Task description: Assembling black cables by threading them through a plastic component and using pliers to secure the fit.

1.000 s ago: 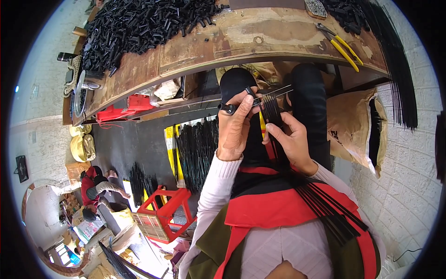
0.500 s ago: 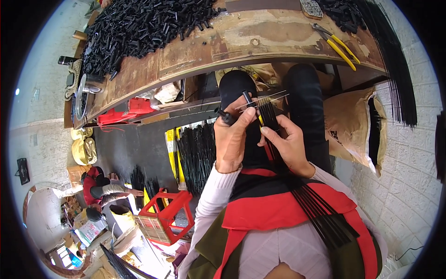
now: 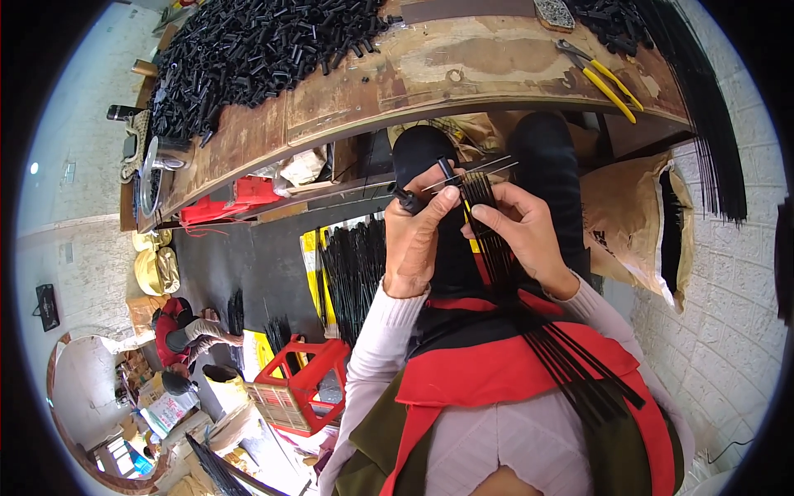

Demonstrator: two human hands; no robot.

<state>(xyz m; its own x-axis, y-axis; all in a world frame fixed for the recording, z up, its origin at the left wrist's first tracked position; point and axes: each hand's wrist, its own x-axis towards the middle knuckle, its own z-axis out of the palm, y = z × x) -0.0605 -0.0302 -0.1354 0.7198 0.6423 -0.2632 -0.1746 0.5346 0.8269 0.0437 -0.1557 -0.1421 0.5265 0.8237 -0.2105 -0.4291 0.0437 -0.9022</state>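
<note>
My left hand (image 3: 411, 248) is closed around black tube-shaped fittings. One black fitting (image 3: 404, 198) sticks out on its left side and another (image 3: 447, 169) stands above the thumb. Thin metal wires (image 3: 488, 169) cross from the left fingers toward the right, over a row of thin black rods (image 3: 478, 194) that look like umbrella ribs. Beside them, my right hand (image 3: 525, 236) pinches some of these rods between thumb and fingers. Their loose ends fan out over my red and black apron (image 3: 496, 368). Where wires and fittings join is too small to make out.
A heap of black tube fittings (image 3: 256, 62) covers the left of the wooden table (image 3: 356, 99). Yellow-handled pliers (image 3: 608, 89) lie at its right. More black rods hang there (image 3: 715, 140). A red stool (image 3: 302, 380) and a co-worker (image 3: 178, 339) are at lower left.
My right fingers have shifted up a little along the rods, whose lower ends have spread apart. The co-worker's arm has drawn back from the rods on the floor.
</note>
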